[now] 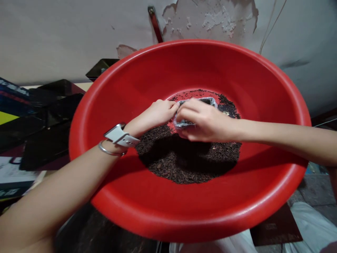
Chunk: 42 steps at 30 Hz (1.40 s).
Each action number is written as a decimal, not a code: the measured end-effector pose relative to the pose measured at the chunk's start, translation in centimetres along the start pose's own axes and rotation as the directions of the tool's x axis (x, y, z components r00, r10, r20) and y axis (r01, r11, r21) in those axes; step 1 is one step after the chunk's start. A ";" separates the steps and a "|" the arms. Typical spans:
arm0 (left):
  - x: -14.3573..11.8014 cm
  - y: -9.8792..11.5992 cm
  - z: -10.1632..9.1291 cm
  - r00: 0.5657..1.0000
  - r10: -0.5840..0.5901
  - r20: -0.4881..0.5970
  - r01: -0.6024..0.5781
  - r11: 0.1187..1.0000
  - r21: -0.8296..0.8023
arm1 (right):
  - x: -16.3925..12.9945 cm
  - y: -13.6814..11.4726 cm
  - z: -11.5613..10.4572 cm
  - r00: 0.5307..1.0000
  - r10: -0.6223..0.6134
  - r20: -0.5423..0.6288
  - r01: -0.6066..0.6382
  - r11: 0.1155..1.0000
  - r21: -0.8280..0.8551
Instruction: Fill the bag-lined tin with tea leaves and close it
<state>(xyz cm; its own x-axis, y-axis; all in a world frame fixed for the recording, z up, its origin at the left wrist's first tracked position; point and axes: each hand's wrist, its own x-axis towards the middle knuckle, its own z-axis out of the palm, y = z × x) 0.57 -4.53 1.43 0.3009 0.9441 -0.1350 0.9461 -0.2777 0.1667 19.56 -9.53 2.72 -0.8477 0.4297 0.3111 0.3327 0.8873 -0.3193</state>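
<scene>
The left hand (160, 111) and right hand (204, 121) both pinch a small clear bag (196, 112) over the dark tea leaves (184, 154), near the basin's (147, 218) centre toward 12 o'clock. If the bag tips, leaves may spill back.

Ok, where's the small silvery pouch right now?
In the head view the silvery pouch sits mid-frame inside the red basin, held between the left hand and right hand, just above the dark loose granules.
</scene>
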 end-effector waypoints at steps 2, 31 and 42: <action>0.0 0.2 -0.1 1.000 -0.027 0.007 0.027 0.999 0.021 | -0.6 -1.2 1.8 0.981 -0.077 0.176 0.068 0.996 0.059; -0.4 0.7 -0.5 1.000 0.003 -0.002 -0.003 0.999 0.039 | -5.0 1.1 9.9 0.446 0.264 0.855 -0.735 0.654 0.181; -0.9 1.5 -1.2 0.999 0.024 0.023 -0.025 0.998 0.049 | 0.1 -2.4 1.9 0.817 0.193 0.544 -0.464 0.779 0.421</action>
<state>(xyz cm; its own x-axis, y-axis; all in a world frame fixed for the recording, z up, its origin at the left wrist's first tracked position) 1.56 -5.61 3.00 0.3262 0.9328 -0.1533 0.9430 -0.3096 0.1222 17.91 -11.96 1.84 -0.8531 0.4309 -0.2943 0.4786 0.4214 -0.7703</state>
